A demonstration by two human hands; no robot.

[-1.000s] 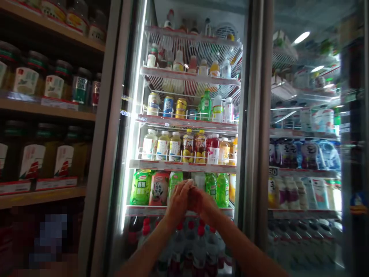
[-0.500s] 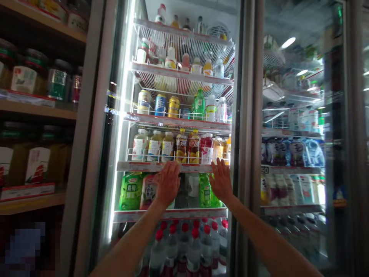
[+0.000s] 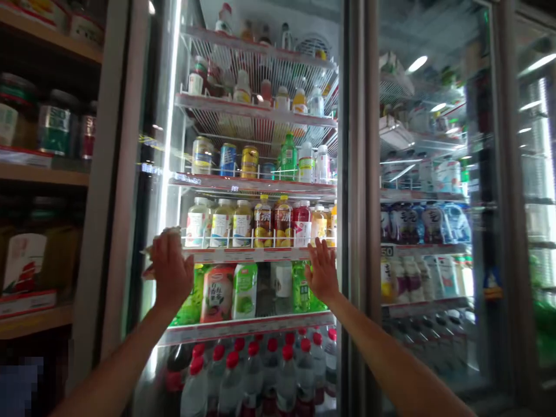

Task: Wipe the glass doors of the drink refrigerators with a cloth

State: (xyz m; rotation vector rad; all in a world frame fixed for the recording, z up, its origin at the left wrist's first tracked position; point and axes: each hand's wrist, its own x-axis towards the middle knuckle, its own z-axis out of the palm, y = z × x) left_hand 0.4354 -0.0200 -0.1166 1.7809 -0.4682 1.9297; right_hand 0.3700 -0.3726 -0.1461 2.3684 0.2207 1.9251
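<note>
My left hand (image 3: pixel 171 269) presses a crumpled whitish cloth (image 3: pixel 150 255) against the left side of the lit fridge's glass door (image 3: pixel 260 136). Parts of the cloth stick out past the fingers; the rest is hidden under the palm. Further right, my right hand (image 3: pixel 322 269) is open, fingers up and apart, at the glass near the right door frame, with nothing visible in it. Behind the glass, between the hands, stand a red-pink drink bottle (image 3: pixel 217 293) and a green bottle (image 3: pixel 245 291).
Shelves inside hold cans (image 3: pixel 228 160), juice bottles (image 3: pixel 242 223) and red-capped bottles (image 3: pixel 286 376). A metal door frame (image 3: pixel 364 220) separates this fridge from another glass-fronted one on the right. At left, a wooden shelf (image 3: pixel 43 174) carries jars (image 3: pixel 56 119).
My left hand has swept left across the glass from the middle to the left edge, and the cloth now shows. My right hand keeps its place on the door. The view has shifted slightly right.
</note>
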